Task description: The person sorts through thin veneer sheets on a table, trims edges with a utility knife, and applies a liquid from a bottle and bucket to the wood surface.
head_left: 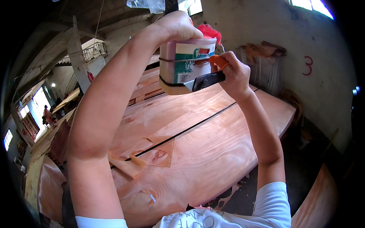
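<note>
A white plastic container (185, 60) with a green and white label and dark bands round it is in front of me, above the wood panel. Red plastic (208, 32) bulges over its rim. My left hand (179, 26) is curled down at the container's top; most of its fingers are hidden, so what they grip cannot be seen. Beside the container's right side, my right hand (235, 74) is closed round a black-handled blade tool (208, 81), its metal blade pointing left across the container's lower part. Something orange (219, 61) is at that hand's finger.
A large reddish wood panel (205, 140) stretches below my arms, crossed by a dark straight strip (186, 131). Torn veneer pieces (133, 165) lie on its left. Stacked veneer sheets (47, 182) stand farther left. A wall (281, 41) rises behind; a person (47, 114) is far off.
</note>
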A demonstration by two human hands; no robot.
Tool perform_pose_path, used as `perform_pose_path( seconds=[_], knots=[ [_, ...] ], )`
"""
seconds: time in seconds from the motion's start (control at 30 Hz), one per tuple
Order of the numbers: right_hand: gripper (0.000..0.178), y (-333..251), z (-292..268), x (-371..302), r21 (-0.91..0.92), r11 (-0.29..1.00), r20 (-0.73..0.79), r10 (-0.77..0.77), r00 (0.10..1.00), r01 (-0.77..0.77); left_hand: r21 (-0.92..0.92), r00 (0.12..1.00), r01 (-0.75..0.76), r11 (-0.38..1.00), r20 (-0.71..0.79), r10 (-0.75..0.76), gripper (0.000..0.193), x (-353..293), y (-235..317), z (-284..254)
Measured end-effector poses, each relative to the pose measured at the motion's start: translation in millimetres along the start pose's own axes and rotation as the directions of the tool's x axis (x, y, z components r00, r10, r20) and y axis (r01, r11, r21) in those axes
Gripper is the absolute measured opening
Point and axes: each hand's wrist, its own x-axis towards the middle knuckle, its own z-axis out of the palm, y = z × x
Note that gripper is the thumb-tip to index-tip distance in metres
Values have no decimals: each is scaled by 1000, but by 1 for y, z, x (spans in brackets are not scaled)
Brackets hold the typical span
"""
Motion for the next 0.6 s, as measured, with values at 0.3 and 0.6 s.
perform_pose_path(
  seconds=[0.3,0.6],
  knots=[
    [18,13,4,-11,362,852,-136,450,882,-379,54,998,4,999,-66,0,31,2,-3,2],
    [30,79,23,50,583,593,331,451,829,-555,-134,998,-54,989,-29,51,17,-2,-2,-39]
  ],
)
